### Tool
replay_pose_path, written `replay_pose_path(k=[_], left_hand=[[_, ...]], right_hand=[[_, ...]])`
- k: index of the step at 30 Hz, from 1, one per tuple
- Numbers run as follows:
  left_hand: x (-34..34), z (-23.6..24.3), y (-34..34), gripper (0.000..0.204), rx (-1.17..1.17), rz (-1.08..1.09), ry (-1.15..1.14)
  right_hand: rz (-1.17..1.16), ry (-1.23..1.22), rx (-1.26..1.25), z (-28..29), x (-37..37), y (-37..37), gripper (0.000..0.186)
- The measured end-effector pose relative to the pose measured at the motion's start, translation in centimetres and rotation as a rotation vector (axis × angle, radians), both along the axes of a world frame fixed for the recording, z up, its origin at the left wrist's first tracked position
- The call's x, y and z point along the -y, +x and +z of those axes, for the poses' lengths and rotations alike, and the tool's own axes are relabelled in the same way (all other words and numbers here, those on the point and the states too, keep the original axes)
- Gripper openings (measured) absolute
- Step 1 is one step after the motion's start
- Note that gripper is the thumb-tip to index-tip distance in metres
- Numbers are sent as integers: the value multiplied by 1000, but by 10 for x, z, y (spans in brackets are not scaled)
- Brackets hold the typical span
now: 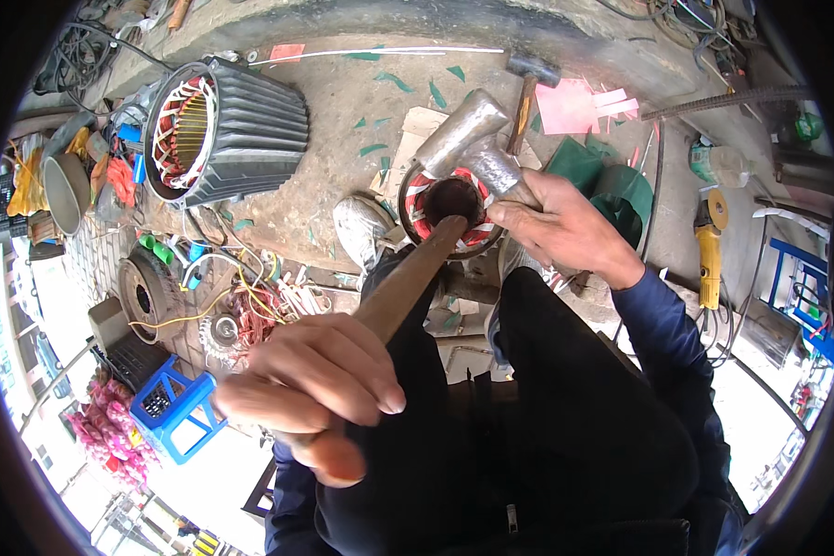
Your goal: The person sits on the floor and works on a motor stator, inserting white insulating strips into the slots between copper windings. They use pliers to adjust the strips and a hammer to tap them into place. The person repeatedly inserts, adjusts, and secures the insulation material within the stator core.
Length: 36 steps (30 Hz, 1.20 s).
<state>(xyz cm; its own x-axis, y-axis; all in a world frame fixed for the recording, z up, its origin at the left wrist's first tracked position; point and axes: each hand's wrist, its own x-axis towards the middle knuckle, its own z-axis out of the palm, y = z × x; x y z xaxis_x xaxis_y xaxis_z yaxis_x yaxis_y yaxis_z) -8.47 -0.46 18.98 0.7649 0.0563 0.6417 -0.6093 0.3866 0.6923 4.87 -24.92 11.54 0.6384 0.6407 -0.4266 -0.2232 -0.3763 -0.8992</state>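
My left hand (315, 385), a little blurred, is wrapped round the near end of a wooden stick (408, 283). The stick slants away from me, its far end at the bore of a small motor stator (419, 206) with red and white windings. That stator is on the ground between my shoes. My right hand (570, 222) grips a metal hammer (473, 130) close to its head, which hangs over the stator's far rim and hides part of it. Whether stick or hammer touches the stator, I cannot tell.
A large finned motor housing (259, 130) lies at the far left. Beyond the stator are a second hammer (533, 69), pink paper (570, 107) and green sheet (621, 195). A yellow angle grinder (710, 246) is at right; a blue stool (176, 408) and copper wire (259, 310) at left.
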Motion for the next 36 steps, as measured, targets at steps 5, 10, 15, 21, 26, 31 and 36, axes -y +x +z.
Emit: replay_pose_path(k=[5,10,15,21,26,31,36], left_hand=[[-2,4,-12,36,-57,-61,82],[0,6,-17,30,-104,-58,131],[2,11,-23,26,-145,-33,147],[3,7,-26,28,-133,69,224],[5,2,-23,27,-59,37,127],[9,1,-23,29,-73,12,77],[10,5,-22,30,-115,4,94]], right_hand=[[181,-76,-48,29,-7,19,33],[124,-102,105,86,-13,50,46],[637,-583,10,66,-22,18,43],[361,-349,-28,67,0,42,41],[327,-240,140,96,-19,71,44],[349,-365,127,89,-20,59,45],[582,-539,-50,66,-17,31,43]])
